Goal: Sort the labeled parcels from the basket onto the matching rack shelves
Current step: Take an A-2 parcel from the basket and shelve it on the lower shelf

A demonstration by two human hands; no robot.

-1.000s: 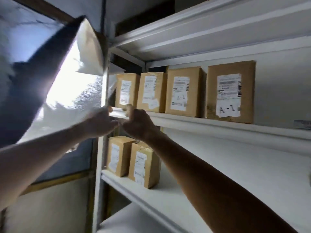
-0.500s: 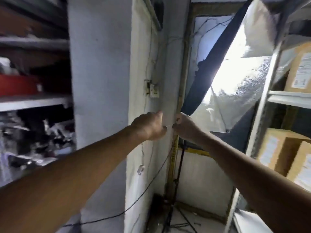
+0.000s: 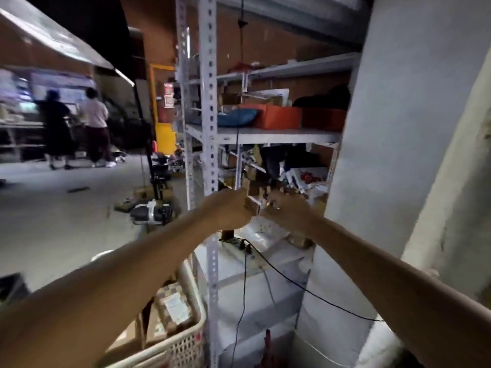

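Both hands, the left hand (image 3: 230,208) and the right hand (image 3: 285,212), are held out close together with fingers curled; whether either grip is clamped on anything cannot be told through the blur. The labeled parcels (image 3: 174,310) lie in the basket (image 3: 186,346) at near left, partly hidden by the left forearm. A mis-shelving is risked, since no label can be read and the cluttered rack (image 3: 210,128) ahead shows no shelf marks.
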